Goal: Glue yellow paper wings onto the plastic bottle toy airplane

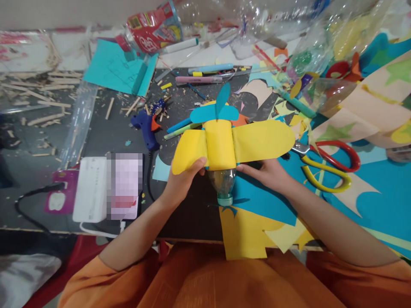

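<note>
A plastic bottle [224, 184] wrapped in yellow paper carries two yellow paper wings [263, 141] and a blue paper tail [214, 112], like a small plane. Its teal cap points toward me. My left hand [183, 179] grips the left wing's near edge, thumb on top. My right hand [269, 172] holds the craft from under the right wing, fingers partly hidden by the paper.
Red and yellow scissors [327, 164] lie right of the craft on blue paper. A blue glue gun [146, 126], pens [199, 79], paper scraps, wood sticks [45, 119] and a white box [90, 188] crowd the dark table. Clear bottles stand at the back.
</note>
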{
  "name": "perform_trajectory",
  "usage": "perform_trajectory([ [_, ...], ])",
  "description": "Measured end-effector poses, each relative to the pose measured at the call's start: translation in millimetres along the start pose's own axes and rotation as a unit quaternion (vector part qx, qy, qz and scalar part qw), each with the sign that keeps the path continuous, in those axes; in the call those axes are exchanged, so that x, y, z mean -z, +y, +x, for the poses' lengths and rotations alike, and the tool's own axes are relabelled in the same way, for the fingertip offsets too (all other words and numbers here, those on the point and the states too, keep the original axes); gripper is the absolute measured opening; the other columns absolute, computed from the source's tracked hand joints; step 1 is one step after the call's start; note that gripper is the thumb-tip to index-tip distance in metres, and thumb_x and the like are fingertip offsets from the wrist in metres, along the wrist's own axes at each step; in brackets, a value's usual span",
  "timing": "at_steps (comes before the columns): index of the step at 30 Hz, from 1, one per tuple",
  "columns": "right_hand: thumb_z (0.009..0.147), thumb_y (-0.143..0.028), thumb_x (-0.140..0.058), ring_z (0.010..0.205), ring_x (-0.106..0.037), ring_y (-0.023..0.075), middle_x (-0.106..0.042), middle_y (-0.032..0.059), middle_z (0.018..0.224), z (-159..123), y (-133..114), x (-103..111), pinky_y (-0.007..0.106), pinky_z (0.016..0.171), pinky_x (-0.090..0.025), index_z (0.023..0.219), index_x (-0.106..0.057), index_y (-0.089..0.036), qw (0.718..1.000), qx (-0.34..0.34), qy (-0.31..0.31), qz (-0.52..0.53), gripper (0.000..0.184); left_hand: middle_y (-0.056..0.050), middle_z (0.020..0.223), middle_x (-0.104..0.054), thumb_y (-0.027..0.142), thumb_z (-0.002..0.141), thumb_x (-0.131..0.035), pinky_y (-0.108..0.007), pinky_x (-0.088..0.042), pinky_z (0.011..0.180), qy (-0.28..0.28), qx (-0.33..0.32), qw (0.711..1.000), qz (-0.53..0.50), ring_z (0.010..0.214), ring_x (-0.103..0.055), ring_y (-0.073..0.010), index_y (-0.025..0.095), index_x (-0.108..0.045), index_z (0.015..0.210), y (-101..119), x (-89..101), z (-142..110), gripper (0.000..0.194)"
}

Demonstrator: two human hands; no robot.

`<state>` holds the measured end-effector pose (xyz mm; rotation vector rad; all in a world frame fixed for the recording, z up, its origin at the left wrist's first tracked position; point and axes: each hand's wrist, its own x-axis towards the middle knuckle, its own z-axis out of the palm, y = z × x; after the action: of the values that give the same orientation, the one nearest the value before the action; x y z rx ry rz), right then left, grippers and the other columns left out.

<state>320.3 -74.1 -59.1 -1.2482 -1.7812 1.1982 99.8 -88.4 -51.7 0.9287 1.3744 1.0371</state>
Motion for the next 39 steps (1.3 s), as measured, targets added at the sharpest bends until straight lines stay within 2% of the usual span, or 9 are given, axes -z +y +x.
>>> perform_trajectory([
  [11,0.080,-0.051,-0.066,0.088,-0.071,0.0304,-0.075,0.0079,0.093,-1,1,-1,0.049,0.083,-0.058,0.093,-0.068,-0.026,1.000,0.000,0.013,0.017,0.029,0.004,0.059,-0.058,0.031,0.070,-0.072,-0.024,-0.045,0.056,0.007,0.016,1.000,-0.015,0.054,-0.054,-0.0105,0.019,-0.059,0.070,4,0.3,1,0.017],
  [19,0.079,-0.060,-0.062,0.115,-0.063,0.0293,-0.069,0.0095,0.121,-4,2,0,0.050,0.103,-0.049,0.107,-0.066,-0.024,0.994,-0.031,0.039,0.094,0.046,0.002,0.059,-0.058,0.034,0.073,-0.069,-0.025,-0.050,0.059,0.025,0.007,1.000,-0.007,0.058,-0.057,-0.0118,0.019,-0.057,0.061,3,-1.4,3,0.022],
  [22,0.081,-0.056,-0.063,0.103,-0.068,0.0276,-0.074,0.0078,0.106,-3,2,0,0.049,0.095,-0.055,0.095,-0.066,-0.024,0.993,-0.020,0.057,0.099,0.035,0.000,0.061,-0.060,0.041,0.080,-0.059,-0.032,-0.055,0.057,0.038,0.004,0.999,0.036,0.057,-0.060,-0.0167,0.020,-0.059,0.067,2,-1.0,5,0.024],
  [25,0.082,-0.054,-0.063,0.077,-0.071,0.0242,-0.073,0.0039,0.077,-2,3,0,0.048,0.083,-0.060,0.078,-0.064,-0.025,0.994,-0.003,0.075,0.085,0.029,-0.005,0.083,-0.068,0.043,0.080,-0.061,-0.041,-0.060,0.075,0.067,-0.041,0.992,0.097,0.083,-0.068,-0.0250,0.022,-0.063,0.083,-1,4.0,9,0.022],
  [27,0.083,-0.055,-0.060,0.067,-0.069,0.0228,-0.070,0.0027,0.069,-2,4,-1,0.046,0.076,-0.061,0.074,-0.062,-0.025,0.993,0.000,0.092,0.068,0.031,-0.006,0.109,-0.067,0.043,0.081,-0.063,-0.044,-0.057,0.092,0.099,-0.105,0.982,0.120,0.106,-0.065,-0.0268,0.026,-0.058,0.113,-3,8.1,11,0.036],
  [29,0.085,-0.056,-0.057,0.071,-0.069,0.0234,-0.072,0.0045,0.075,-3,4,-1,0.045,0.074,-0.061,0.079,-0.064,-0.025,0.990,0.007,0.136,0.048,0.033,-0.006,0.132,-0.057,0.043,0.085,-0.059,-0.045,-0.052,0.101,0.136,-0.176,0.965,0.140,0.120,-0.058,-0.0259,0.031,-0.033,0.140,-2,11.3,12,0.062],
  [33,0.086,-0.047,-0.059,0.100,-0.066,0.0263,-0.066,0.0121,0.111,-3,4,2,0.044,0.088,-0.057,0.122,-0.056,-0.023,0.956,0.060,0.284,-0.032,0.043,-0.004,0.155,-0.031,0.045,0.091,-0.054,-0.047,-0.042,0.112,0.188,-0.315,0.891,0.268,0.140,-0.038,-0.0264,0.039,0.000,0.148,5,16.2,11,0.079],
  [36,0.086,-0.036,-0.061,0.124,-0.053,0.0293,-0.051,0.0128,0.133,-1,7,7,0.049,0.100,-0.049,0.141,-0.037,-0.027,0.927,0.135,0.337,-0.094,0.061,0.000,0.157,-0.024,0.047,0.092,-0.053,-0.048,-0.033,0.119,0.180,-0.334,0.858,0.347,0.146,-0.025,-0.0266,0.038,-0.020,0.146,9,20.6,11,0.064],
  [39,0.088,-0.031,-0.057,0.132,-0.045,0.0303,-0.044,0.0063,0.141,1,8,13,0.053,0.105,-0.042,0.140,-0.037,-0.037,0.909,0.172,0.356,-0.129,0.056,0.001,0.157,-0.025,0.044,0.093,-0.051,-0.048,-0.032,0.119,0.135,-0.324,0.849,0.394,0.146,-0.026,-0.0271,0.033,-0.043,0.136,9,23.8,14,0.046],
])
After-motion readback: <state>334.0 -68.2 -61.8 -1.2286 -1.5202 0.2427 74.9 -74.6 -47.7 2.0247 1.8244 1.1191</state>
